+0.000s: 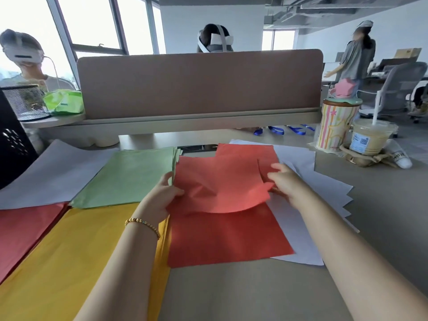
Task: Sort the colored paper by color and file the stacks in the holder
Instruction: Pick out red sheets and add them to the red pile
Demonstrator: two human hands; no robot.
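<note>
A red sheet (220,184) is pinched at both edges by the left hand (162,195) and right hand (284,181), lifted clear above the unsorted pile (231,237), presumably for transfer to the red stack (25,230).

Looking forward and down from head height, wide-angle, bending straight edges near the frame borders. Sitting close over the beige desk surface (266,295), both forearms entering from the near edge. Facing the tall brown fabric desk divider (199,84) at the far side, taking in bright windows far left and open office far right.
</note>
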